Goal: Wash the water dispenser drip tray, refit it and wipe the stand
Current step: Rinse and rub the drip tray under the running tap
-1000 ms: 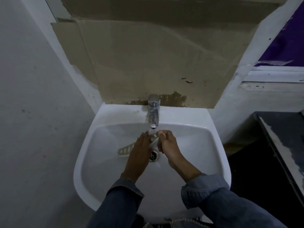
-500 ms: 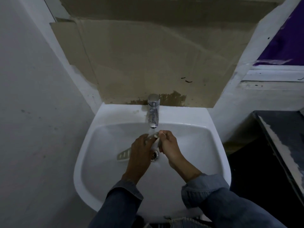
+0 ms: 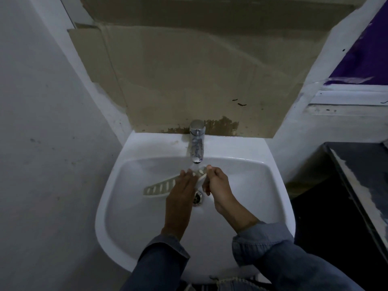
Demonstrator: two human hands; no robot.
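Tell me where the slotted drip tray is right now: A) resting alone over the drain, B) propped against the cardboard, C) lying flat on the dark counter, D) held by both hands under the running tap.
D: both the left hand and right hand grip the drip tray under the tap, above the sink.

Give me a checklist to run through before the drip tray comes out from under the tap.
1. Both hands on the tray: ok. The left hand lies across the slotted drip tray; the right hand pinches its right end.
2. Tray under the water: ok. Its right end sits below the tap spout.
3. Tray inside the sink: ok, above the bowl.
4. Drain open: ok, no pooled water visible.
5. Tray clean: cannot tell, too dim and partly covered.
6. Sleeves clear of the water: ok, cuffs near the front rim.
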